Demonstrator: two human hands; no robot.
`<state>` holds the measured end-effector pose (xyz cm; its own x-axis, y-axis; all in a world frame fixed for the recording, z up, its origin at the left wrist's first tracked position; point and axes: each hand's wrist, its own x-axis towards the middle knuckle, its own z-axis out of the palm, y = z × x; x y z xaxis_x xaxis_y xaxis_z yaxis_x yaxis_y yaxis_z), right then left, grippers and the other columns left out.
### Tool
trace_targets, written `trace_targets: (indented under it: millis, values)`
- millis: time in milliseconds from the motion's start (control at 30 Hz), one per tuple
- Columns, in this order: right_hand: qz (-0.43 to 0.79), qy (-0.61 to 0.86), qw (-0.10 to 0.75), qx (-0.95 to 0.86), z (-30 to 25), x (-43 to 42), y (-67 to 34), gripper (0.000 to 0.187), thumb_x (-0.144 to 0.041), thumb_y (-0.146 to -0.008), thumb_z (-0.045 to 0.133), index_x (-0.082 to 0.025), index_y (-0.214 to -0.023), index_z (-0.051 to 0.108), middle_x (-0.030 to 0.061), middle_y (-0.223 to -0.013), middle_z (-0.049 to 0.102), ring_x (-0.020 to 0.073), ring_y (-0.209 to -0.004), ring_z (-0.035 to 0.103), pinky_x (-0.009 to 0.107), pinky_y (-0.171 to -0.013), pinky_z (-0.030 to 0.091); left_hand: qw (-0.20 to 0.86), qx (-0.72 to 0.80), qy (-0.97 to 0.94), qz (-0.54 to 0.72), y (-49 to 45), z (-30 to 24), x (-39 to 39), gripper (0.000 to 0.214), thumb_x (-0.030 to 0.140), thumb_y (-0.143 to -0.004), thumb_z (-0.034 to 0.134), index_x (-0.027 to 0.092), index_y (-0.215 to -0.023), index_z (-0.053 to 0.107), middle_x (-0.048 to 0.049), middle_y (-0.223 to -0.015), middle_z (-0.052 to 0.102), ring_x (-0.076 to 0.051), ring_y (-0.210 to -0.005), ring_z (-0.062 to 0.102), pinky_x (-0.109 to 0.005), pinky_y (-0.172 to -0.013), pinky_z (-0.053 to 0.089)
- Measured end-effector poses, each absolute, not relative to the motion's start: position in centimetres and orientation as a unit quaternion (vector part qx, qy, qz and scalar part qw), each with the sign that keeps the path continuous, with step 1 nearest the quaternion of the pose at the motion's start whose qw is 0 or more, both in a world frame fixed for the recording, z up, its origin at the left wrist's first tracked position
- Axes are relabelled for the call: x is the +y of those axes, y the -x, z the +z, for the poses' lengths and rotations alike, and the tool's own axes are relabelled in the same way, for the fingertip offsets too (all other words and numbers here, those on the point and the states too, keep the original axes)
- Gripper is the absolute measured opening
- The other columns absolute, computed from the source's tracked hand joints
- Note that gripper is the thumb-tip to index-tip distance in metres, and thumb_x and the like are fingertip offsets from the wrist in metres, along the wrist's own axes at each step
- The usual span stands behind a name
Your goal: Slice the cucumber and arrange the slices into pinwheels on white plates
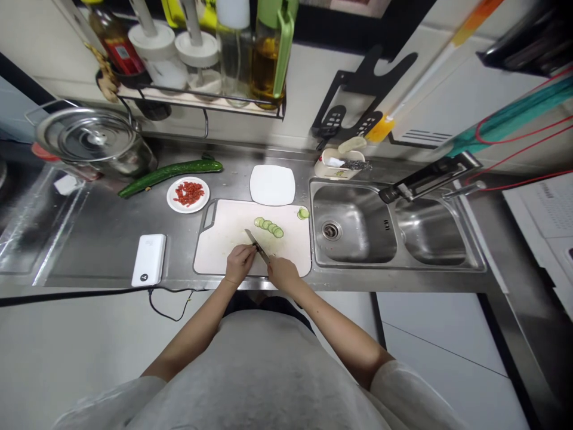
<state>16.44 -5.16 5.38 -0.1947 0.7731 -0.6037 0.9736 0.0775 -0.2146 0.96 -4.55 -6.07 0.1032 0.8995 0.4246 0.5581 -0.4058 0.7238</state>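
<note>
My right hand (283, 275) is wrapped round the handle end of a small knife (250, 236). The blade slants up and left over the white cutting board (215, 248). Beside the blade, my left hand (240, 263) is closed in a pinch, its fingertips close to a small dark bit that I cannot make out. Several cucumber slices (267, 225) lie in an overlapping row beyond the knife. A few more cucumber pieces (303, 213) rest at the board's upper right corner.
Behind the board stand a white square plate (272, 185), a plate of red pieces (188, 194) and a long whole cucumber (172, 173). A white power bank (149, 260) lies left, a lidded steel pot (96, 140) farther back. To the right is a double sink (356, 263).
</note>
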Motion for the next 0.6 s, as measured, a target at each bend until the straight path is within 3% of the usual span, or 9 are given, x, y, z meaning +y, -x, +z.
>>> trace_targets:
  millis: [433,600]
  values:
    - [-0.271,-0.621,0.152,0.72,3.9,-5.4,-15.8,0.03,-0.026,-0.096,0.031,-0.016,-0.113,0.053,0.012,-0.095,0.068,0.0228,-0.09,0.065,0.03,-0.072,0.044,0.205,0.526,-0.704,0.431,-0.8,-5.6,-4.9,0.014,0.025,-0.088,0.056,0.021,-0.096,0.066,-0.0064,-0.094,0.068,-0.016,-0.09,0.064,-0.033,-0.083,0.054]
    - [-0.214,-0.645,0.163,0.715,4.5,-5.5,-18.4,0.035,-0.03,-0.099,0.027,-0.023,-0.126,0.048,0.0103,-0.096,0.066,0.0203,-0.089,0.062,0.03,-0.074,0.039,0.216,0.537,-0.692,0.431,-0.8,-4.8,-5.2,0.015,0.027,-0.087,0.056,0.02,-0.099,0.064,-0.0073,-0.098,0.066,-0.017,-0.095,0.061,-0.034,-0.086,0.052]
